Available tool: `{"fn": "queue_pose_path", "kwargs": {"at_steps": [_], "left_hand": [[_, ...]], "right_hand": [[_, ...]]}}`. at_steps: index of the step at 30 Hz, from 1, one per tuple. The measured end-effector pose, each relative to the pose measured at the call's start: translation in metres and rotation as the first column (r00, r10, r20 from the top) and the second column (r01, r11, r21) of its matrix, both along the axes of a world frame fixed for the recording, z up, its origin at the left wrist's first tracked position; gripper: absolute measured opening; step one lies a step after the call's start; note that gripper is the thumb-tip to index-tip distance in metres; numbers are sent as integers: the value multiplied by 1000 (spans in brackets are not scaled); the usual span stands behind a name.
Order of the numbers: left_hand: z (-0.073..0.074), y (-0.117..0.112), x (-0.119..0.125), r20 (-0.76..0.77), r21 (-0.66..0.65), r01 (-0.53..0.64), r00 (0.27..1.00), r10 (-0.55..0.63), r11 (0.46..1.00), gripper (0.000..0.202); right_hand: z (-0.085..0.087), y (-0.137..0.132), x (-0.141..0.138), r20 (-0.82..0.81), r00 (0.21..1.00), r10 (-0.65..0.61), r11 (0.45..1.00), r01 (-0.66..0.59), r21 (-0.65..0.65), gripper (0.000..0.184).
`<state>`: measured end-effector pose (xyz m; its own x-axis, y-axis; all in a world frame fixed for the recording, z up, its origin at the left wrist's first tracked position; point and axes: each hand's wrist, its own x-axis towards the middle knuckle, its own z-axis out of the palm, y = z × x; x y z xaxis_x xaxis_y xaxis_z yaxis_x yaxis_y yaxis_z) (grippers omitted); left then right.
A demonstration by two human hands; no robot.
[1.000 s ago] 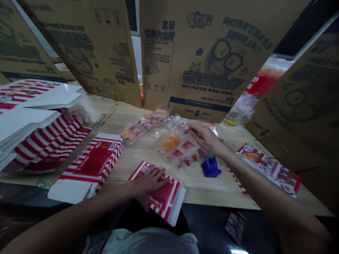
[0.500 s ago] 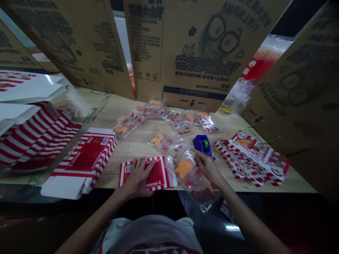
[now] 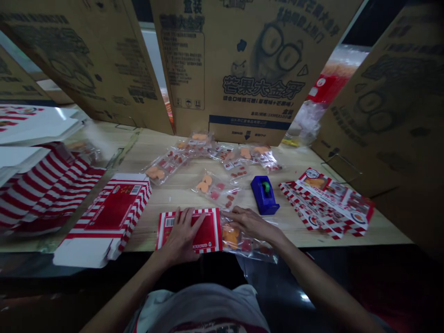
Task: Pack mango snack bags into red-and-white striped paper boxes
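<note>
Across the top of a flat red-and-white striped carton (image 3: 210, 231) lies my left hand (image 3: 182, 233), its fingers over the near edge and face, gripping it at the table's front edge. My right hand (image 3: 251, 224) is closed on a clear candy packet (image 3: 246, 245) holding orange and red pieces. The packet's left end meets the carton's right end; whether it is inside cannot be made out. Behind my right hand stands a blue tape dispenser (image 3: 264, 196). Another clear candy packet (image 3: 218, 188) lies flat just beyond the carton.
Several candy packets (image 3: 166, 164) lie farther back, before upright cardboard boxes (image 3: 243, 60). To the left are a striped carton (image 3: 111, 208) with white flaps and stacked carton blanks (image 3: 34, 125). Printed striped cards (image 3: 326, 203) fan out on the right.
My right hand has moved left and down, bringing the candy packet from a slanted position to lie level against the carton's right end. My left hand stays on the carton.
</note>
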<state>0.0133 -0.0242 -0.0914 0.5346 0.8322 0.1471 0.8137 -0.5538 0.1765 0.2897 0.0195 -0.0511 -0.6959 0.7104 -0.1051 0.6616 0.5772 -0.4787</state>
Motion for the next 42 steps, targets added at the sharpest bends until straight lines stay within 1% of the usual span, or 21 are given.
{"fn": "queue_pose_path", "kwargs": {"at_steps": [4, 7, 9, 13, 15, 18, 20, 21, 23, 25, 27, 28, 29, 31, 32, 34, 36, 38, 40, 41, 42], "left_hand": [[-2, 2, 0, -23, -78, -3, 1000, 2, 997, 106], [-5, 4, -1, -31, -122, 13, 999, -17, 992, 107], [-7, 4, -2, -9, -123, 13, 1000, -15, 992, 106], [-12, 2, -3, 33, -77, -25, 999, 27, 997, 106], [-15, 2, -4, 37, -74, 0, 999, 2, 997, 108], [-18, 4, -6, 20, -121, 71, 997, -69, 990, 115], [-17, 6, -7, -5, -166, 82, 996, -84, 983, 119], [-17, 6, -7, -21, -189, 77, 996, -83, 979, 120], [-17, 5, -8, -49, -219, 66, 996, -78, 973, 121], [-19, 4, -9, -59, -220, 60, 995, -75, 974, 122], [-21, 2, -12, -47, -206, 62, 996, -73, 977, 122], [-22, 1, -13, -35, -200, 66, 997, -74, 978, 121], [-22, 1, -13, -20, -194, 71, 997, -76, 978, 121], [-21, 0, -12, 6, -180, 80, 997, -80, 980, 118], [-19, 0, -11, 12, -173, 79, 997, -78, 982, 117], [-15, -1, -4, 12, -161, 64, 998, -63, 985, 113], [-10, -2, 5, 6, -152, 45, 999, -44, 987, 110], [-7, -3, 13, 7, -146, 32, 999, -31, 989, 108], [-4, -3, 16, 18, -133, 7, 1000, -4, 991, 105], [-3, -2, 15, 31, -118, -18, 999, 22, 993, 104], [-1, -2, 14, 52, -98, -53, 997, 58, 994, 103]], "right_hand": [[-18, 5, -9, 124, 992, -11, 999, 4, 53, 46], [-29, 3, -13, 167, 985, -43, 997, 31, 75, 43], [-31, 0, -14, 173, 983, -69, 994, 54, 91, 41], [-30, -8, -12, 119, 989, -92, 990, 78, 119, 36], [-33, -9, -12, 92, 990, -102, 990, 92, 106, 34], [-44, -8, -16, -15, 994, -113, 991, 113, 76, 29], [-54, -8, -19, -204, 965, -162, 981, 180, 73, 26], [-58, -10, -19, -323, 924, -206, 968, 240, 71, 26], [-65, -21, -13, -528, 786, -320, 911, 409, 57, 25], [-68, -38, 3, -623, 645, -443, 802, 596, 47, 23], [-70, -60, 28, -613, 544, -574, 657, 752, 52, 28], [-70, -70, 40, -582, 497, -644, 589, 807, 38, 33], [-69, -80, 51, -537, 455, -711, 538, 843, 1, 38], [-68, -92, 62, -444, 393, -805, 482, 870, -104, 46], [-67, -95, 61, -417, 378, -827, 476, 865, -159, 48], [-66, -96, 45, -422, 372, -827, 503, 824, -260, 48], [-65, -91, 14, -448, 399, -800, 572, 732, -369, 47], [-63, -84, -19, -468, 457, -756, 651, 602, -463, 45], [-60, -79, -46, -498, 521, -693, 721, 477, -504, 46], [-58, -76, -54, -523, 534, -664, 746, 435, -503, 46], [-55, -74, -60, -557, 520, -648, 762, 428, -486, 45]]}}
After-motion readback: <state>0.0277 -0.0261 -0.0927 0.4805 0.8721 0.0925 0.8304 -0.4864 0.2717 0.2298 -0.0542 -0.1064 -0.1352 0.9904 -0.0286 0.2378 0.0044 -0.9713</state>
